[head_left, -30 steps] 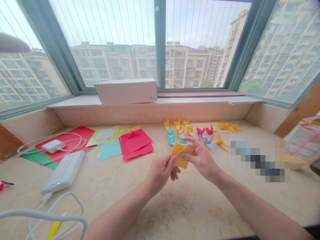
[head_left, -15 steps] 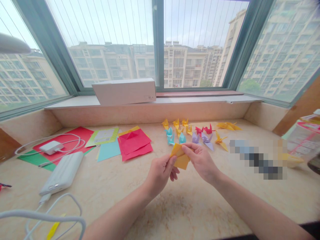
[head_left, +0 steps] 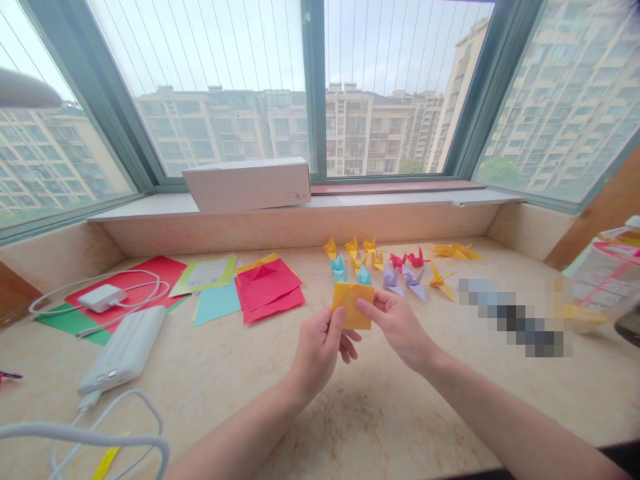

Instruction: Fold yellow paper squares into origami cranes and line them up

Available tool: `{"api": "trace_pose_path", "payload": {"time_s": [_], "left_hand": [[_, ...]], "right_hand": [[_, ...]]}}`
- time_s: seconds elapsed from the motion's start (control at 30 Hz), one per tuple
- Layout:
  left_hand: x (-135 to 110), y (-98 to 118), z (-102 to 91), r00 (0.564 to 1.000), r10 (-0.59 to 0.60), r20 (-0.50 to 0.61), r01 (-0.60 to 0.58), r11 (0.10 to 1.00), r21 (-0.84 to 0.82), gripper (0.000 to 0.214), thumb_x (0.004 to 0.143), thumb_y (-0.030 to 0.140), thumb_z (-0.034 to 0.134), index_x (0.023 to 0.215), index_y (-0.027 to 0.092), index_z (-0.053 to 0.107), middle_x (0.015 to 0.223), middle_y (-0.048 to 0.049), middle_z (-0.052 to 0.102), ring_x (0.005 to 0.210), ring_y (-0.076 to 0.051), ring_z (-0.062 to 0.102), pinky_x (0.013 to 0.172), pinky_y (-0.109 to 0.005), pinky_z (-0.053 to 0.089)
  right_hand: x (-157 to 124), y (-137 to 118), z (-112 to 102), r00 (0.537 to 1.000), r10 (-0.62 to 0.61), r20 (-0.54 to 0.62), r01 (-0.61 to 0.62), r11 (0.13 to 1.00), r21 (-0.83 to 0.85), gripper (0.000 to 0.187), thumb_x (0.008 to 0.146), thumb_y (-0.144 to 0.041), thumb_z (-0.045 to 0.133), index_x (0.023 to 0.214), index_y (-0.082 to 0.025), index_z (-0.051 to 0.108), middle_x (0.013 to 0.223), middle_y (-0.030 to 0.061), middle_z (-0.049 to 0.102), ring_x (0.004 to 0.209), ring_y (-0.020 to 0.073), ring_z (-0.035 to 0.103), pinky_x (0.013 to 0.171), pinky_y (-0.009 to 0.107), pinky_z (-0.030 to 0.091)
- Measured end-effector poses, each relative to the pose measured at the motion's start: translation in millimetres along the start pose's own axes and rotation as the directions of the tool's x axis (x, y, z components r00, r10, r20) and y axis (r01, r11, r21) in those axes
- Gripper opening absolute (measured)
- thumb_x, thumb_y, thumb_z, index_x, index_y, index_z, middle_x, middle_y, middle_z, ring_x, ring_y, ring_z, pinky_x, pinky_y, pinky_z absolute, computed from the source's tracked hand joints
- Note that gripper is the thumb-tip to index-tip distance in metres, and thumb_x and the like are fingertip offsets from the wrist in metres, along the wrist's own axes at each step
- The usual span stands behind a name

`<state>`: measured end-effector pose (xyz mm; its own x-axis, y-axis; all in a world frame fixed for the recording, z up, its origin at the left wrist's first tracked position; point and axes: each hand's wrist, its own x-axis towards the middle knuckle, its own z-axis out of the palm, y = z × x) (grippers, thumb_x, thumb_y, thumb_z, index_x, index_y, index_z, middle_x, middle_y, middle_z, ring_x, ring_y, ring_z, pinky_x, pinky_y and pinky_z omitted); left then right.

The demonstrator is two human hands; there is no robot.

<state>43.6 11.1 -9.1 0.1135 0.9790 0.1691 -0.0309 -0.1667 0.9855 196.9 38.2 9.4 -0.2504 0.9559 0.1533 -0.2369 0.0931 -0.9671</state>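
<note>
A yellow folded sheet of origami paper [head_left: 354,300], now roughly square, is held up over the middle of the counter. My left hand [head_left: 323,347] pinches its lower left corner, thumb on the front and the other fingers behind and below. On the right side, my right hand [head_left: 400,323] grips the paper with its thumb across the front face. Just beyond are several small paper cranes: yellow ones [head_left: 353,247], blue ones [head_left: 339,268], red ones [head_left: 415,257] and purple ones [head_left: 414,281]. The paper partly covers a blue crane.
Red paper sheets [head_left: 273,293] lie left of my hands, with blue paper [head_left: 217,305] beside them. Further left are a white power bank [head_left: 125,350], a charger [head_left: 103,298] and cables. A white box [head_left: 250,187] stands on the windowsill. A clear plastic container [head_left: 607,280] is at the right.
The yellow paper has gone from an angled, partly folded shape to a flat square facing me. My right thumb has shifted from its upper edge down onto its face.
</note>
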Motion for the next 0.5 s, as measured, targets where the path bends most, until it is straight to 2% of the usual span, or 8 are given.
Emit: {"api": "trace_pose_path", "payload": {"time_s": [0.07,0.13,0.27,0.4,0.5], "left_hand": [[-1.7,-2.5,0.7,0.999,0.0,0.046,-0.001,1.0,0.024,0.047,0.092,0.057,0.046,0.08,0.012,0.058,0.067,-0.006,0.069,0.042,-0.012,0.061,0.037,-0.02,0.045],[-3.3,-5.1,1.1,0.994,-0.01,0.107,0.005,0.999,0.043,0.049,0.091,0.057,0.048,0.078,0.011,0.06,0.067,-0.0072,0.069,0.043,-0.012,0.061,0.039,-0.02,0.047],[-4.5,-8.0,0.8,0.982,-0.062,0.181,0.057,0.998,0.033,0.051,0.089,0.059,0.051,0.078,0.011,0.061,0.064,-0.0068,0.068,0.043,-0.012,0.061,0.039,-0.02,0.047],[-2.9,-7.8,0.7,0.983,-0.087,0.159,0.091,0.996,-0.013,0.052,0.087,0.061,0.052,0.075,0.011,0.061,0.064,-0.0079,0.069,0.042,-0.013,0.062,0.038,-0.02,0.046],[-2.2,-6.2,2.1,0.989,-0.098,0.114,0.102,0.994,-0.027,0.054,0.087,0.062,0.05,0.073,0.011,0.061,0.059,-0.007,0.068,0.041,-0.013,0.061,0.038,-0.021,0.046]], "right_hand": [[0.3,-0.1,-0.9,0.997,-0.017,-0.07,0.016,1.0,-0.018,0.037,0.072,-0.049,0.078,0.091,-0.018,0.072,0.087,0.0064,0.076,0.079,0.0213,0.07,0.076,0.034,0.054],[1.1,-0.8,-2.9,0.995,-0.036,-0.089,0.032,0.999,-0.042,0.035,0.072,-0.047,0.078,0.089,-0.018,0.073,0.086,0.0061,0.076,0.075,0.0204,0.069,0.073,0.033,0.053],[2.1,-4.0,-5.5,0.999,-0.038,-0.009,0.037,0.996,-0.085,0.032,0.072,-0.044,0.078,0.091,-0.018,0.074,0.087,0.0059,0.076,0.074,0.0194,0.069,0.07,0.032,0.052],[1.6,-4.9,-4.6,0.998,-0.021,0.052,0.025,0.997,-0.078,0.033,0.074,-0.043,0.078,0.094,-0.018,0.073,0.091,0.0061,0.076,0.078,0.0195,0.07,0.072,0.031,0.052],[0.6,-2.4,-3.2,0.999,-0.042,0.034,0.044,0.997,-0.065,0.032,0.074,-0.042,0.077,0.095,-0.019,0.072,0.092,0.0057,0.076,0.081,0.0198,0.07,0.074,0.032,0.053]]}}
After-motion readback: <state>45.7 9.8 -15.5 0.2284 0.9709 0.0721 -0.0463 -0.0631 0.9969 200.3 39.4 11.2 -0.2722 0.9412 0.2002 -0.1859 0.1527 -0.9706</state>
